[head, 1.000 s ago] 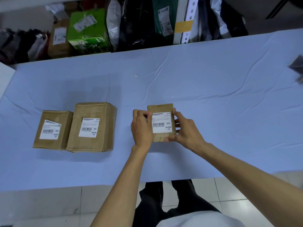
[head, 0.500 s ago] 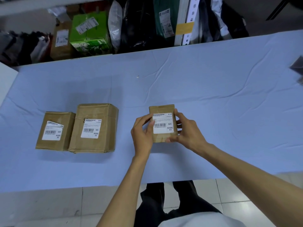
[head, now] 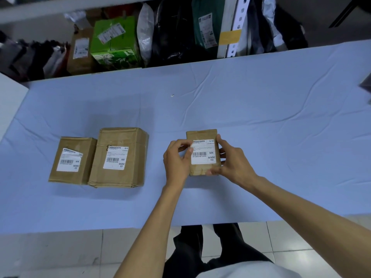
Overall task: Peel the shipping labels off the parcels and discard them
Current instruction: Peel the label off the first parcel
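Observation:
A small brown parcel (head: 200, 135) lies on the blue table, with a white shipping label (head: 204, 155) on top. My right hand (head: 232, 163) grips the parcel's right side and lower edge. My left hand (head: 176, 159) is at its left side, thumb and fingertip pinching at the label's upper left corner. To the left sit two more brown parcels, a small one (head: 72, 160) and a larger one (head: 120, 157). Each carries a white label; the small one's label (head: 70, 160) has a lifted top corner, and the other label (head: 116, 158) lies flat.
The blue cloth-covered table (head: 261, 127) stretches wide to the right and behind the parcels. Beyond its far edge stand a green box (head: 114, 43), a brown box and dark bags. A dark object (head: 366, 85) pokes in at the right edge. Tiled floor lies below the near edge.
My left hand's fingers have shifted from over the parcel's left side to pinch the label's upper left corner. The right hand keeps its hold.

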`<state>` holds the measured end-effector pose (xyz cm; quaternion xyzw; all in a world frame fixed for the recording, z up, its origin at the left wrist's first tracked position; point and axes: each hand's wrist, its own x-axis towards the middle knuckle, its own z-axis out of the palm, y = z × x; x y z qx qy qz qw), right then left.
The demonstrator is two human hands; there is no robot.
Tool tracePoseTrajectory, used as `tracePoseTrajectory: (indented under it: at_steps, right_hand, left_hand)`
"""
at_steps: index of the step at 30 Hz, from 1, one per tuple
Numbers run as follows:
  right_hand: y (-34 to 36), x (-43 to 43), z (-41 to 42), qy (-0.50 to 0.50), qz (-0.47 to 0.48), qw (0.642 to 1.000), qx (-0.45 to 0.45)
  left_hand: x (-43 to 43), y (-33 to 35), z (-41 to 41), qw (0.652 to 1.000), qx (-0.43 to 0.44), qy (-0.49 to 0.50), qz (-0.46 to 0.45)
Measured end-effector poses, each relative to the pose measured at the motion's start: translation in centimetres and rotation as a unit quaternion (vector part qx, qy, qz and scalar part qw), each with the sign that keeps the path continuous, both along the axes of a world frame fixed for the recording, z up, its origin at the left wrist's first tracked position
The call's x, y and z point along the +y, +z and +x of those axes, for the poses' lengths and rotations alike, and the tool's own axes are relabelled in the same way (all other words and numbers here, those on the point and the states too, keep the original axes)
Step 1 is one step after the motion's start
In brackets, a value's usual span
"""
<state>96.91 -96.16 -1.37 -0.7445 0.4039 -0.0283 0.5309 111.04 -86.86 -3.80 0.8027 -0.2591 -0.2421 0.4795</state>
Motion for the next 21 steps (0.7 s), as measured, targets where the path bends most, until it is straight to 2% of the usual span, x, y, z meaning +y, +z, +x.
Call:
tracePoseTrajectory:
  at_steps: [3,8,12,21]
  right_hand:
    - [0.0,0.1,0.0,-0.003,0.004,1.0,0.003]
    - [0.0,0.1,0.0,-0.003,0.005,1.0,0.008]
    - [0.1,0.1,0.0,-0.001,0.005,1.0,0.006]
    - [0.2,0.1,0.0,0.0,0.004,1.0,0.005]
  left_hand:
    - [-0.3,0.3,0.4,0.999,0.02,0.025,-0.022]
    - [-1.1,0.2,0.3,0.999,-0.014,0.047,-0.011]
    - [-1.5,0.1,0.4,0.998,-0.057,0.039,0.007]
    - [-1.5,-0.1,0.6,0.995,-0.091,0.017,0.037]
